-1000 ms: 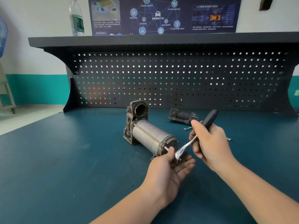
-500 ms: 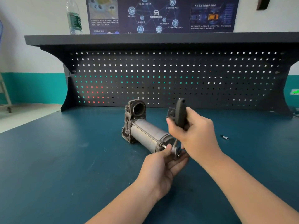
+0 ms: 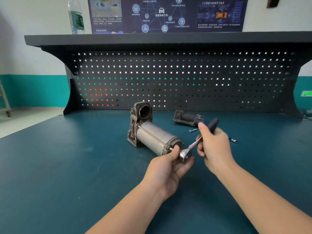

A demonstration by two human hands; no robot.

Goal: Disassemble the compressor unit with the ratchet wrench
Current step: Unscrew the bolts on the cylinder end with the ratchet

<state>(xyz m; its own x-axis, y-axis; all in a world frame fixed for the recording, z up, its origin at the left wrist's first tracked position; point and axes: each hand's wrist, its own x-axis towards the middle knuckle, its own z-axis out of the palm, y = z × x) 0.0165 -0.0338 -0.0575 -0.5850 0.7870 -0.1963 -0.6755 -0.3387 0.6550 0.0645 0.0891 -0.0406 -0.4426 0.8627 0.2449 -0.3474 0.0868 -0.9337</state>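
The compressor unit [image 3: 152,132], a grey metal cylinder with a cast housing and round port at its far end, lies on the blue bench top [image 3: 67,166]. A ratchet wrench [image 3: 194,146] with a chrome shank and black handle sits with its head at the cylinder's near end. My left hand [image 3: 168,168] cups the wrench head, thumb on top by a bolt end. My right hand [image 3: 214,146] grips the black handle, which points up and to the right.
A dark detached compressor part [image 3: 187,118] lies behind near the pegboard [image 3: 168,78]. A loose bolt [image 3: 192,130] and a small socket bit [image 3: 233,140] lie on the bench to the right. A water bottle [image 3: 76,16] stands on the shelf above.
My right hand swung the wrench handle up and left over the cylinder half a second ago, then back down to the right. My left hand stayed at the wrench head.
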